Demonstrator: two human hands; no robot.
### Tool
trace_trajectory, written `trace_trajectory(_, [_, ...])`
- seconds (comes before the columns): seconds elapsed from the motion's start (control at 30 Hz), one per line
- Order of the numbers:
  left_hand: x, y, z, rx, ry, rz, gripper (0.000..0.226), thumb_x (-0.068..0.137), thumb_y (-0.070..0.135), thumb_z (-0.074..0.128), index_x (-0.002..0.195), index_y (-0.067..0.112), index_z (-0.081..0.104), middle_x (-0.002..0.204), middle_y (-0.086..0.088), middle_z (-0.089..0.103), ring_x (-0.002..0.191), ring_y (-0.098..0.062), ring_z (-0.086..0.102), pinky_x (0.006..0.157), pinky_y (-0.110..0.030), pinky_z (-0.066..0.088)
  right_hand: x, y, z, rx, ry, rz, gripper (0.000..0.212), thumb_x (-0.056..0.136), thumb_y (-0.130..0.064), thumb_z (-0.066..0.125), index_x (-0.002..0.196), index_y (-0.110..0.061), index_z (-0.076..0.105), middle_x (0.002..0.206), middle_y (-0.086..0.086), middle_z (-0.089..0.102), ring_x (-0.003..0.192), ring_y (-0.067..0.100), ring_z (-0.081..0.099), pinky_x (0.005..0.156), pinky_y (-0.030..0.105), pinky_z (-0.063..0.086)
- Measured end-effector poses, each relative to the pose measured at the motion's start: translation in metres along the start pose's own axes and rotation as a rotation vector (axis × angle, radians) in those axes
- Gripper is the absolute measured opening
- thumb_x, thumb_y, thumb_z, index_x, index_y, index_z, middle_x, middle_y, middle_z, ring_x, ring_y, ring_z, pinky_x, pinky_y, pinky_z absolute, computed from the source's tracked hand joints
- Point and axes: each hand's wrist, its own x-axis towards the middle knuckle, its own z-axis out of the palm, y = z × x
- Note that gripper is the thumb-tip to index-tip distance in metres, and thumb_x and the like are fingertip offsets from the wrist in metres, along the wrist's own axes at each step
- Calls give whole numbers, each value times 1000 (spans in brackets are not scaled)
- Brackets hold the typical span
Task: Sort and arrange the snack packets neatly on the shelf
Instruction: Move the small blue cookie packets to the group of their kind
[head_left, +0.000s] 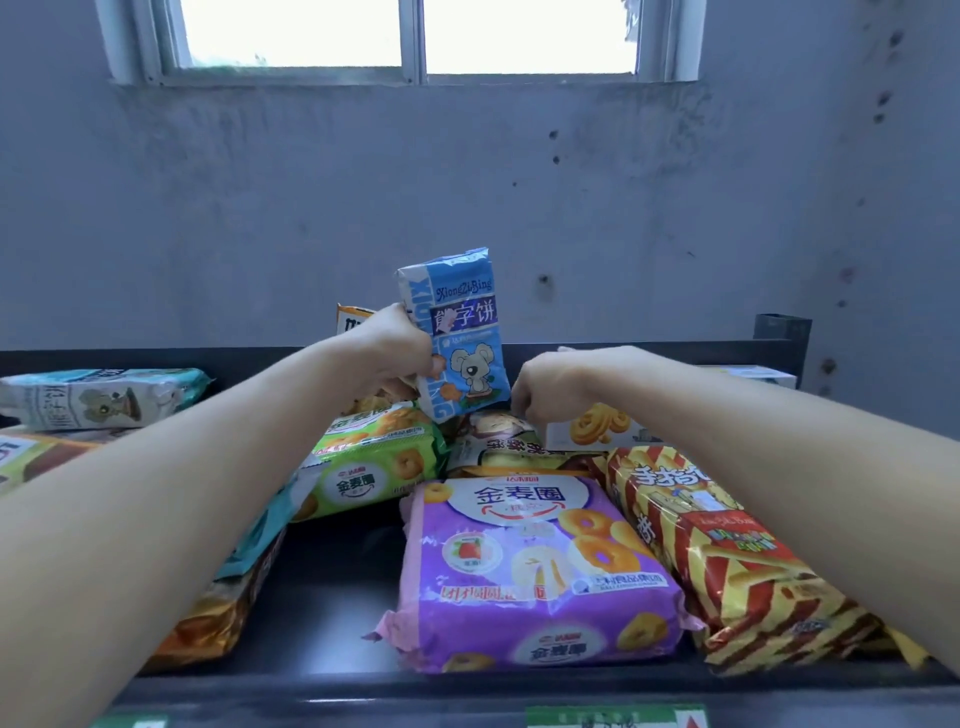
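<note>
At frame centre, an upright blue-and-white plastic biscuit packet with a koala (460, 338) is gripped by the left hand (395, 348), above the dark shelf (332, 597). The right hand (550, 384) is curled downward, its fingertips hidden beneath it; any grip cannot be told.

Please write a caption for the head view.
Left hand holds a blue koala packet upright; right hand reaches among snack packets.
</note>
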Motion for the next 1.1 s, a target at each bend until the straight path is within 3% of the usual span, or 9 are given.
trace_trajectory(0.13, [0,-4,-3,-18,-11,3,36,86,-3,58,120,11,53,116,-12,65,101,-30,64,80,-44,56,4,-9,-1,-179,-78,10,36,93,-19,39,123,-17,58,121,2,55,128,32,32,114,59,8])
trace_trajectory(0.27, [2,-5,-7,-31,-25,0,38,86,-4,57,121,11,53,118,-11,64,104,-30,63,79,-44,56,1,-17,1,-355,-154,18,36,93,-17,39,125,-13,55,105,2,45,136,36,20,113,61,-5])
trace_trajectory(0.37, [2,-5,-9,-37,-22,1,37,86,-3,58,120,12,53,118,-10,64,103,-30,63,80,-44,56,0,-26,3,-427,-156,7,37,91,-11,35,124,-8,51,115,7,51,136,33,24,112,60,-9])
trace_trajectory(0.67, [-1,-4,-9,-76,-10,7,35,87,-4,56,118,12,53,123,-10,62,111,-31,60,84,-46,55,-3,-33,-1,-438,-206,-72,42,92,-9,30,129,-15,50,129,2,51,130,28,38,111,65,2])
trace_trajectory(0.73, [-1,-4,-9,-79,1,11,35,87,-5,56,118,11,53,122,-10,62,109,-31,60,80,-43,55,-4,-32,-1,-402,-183,-93,47,92,-8,31,135,-21,46,134,1,50,133,27,37,113,62,4])
trace_trajectory(0.8, [-1,-5,-10,-87,11,14,36,88,-4,56,120,10,52,120,-11,63,103,-29,61,73,-39,54,-8,-30,-3,-306,-167,-114,53,94,-8,32,142,-29,40,144,-5,43,134,23,36,113,51,19])
trace_trajectory(0.9, [0,-7,-12,-101,24,14,37,87,-4,57,122,9,53,118,-12,64,97,-28,63,69,-37,54,-6,-26,-6,-111,-121,-114,53,92,-3,35,139,-23,47,137,-2,52,114,20,52,87,28,42])
trace_trajectory(1.03, [-2,-8,-11,-119,45,26,37,87,-4,57,121,10,53,117,-10,64,101,-29,63,70,-37,56,17,-30,-1,0,-143,0,41,92,-10,39,131,-9,52,127,11,59,111,28,57,86,33,46])
trace_trajectory(1.1, [-3,-9,-12,-124,50,31,37,86,-4,57,120,11,53,118,-9,64,104,-29,62,74,-39,56,25,-35,0,20,-179,31,40,94,-10,37,132,-5,50,126,12,58,103,27,56,74,29,44])
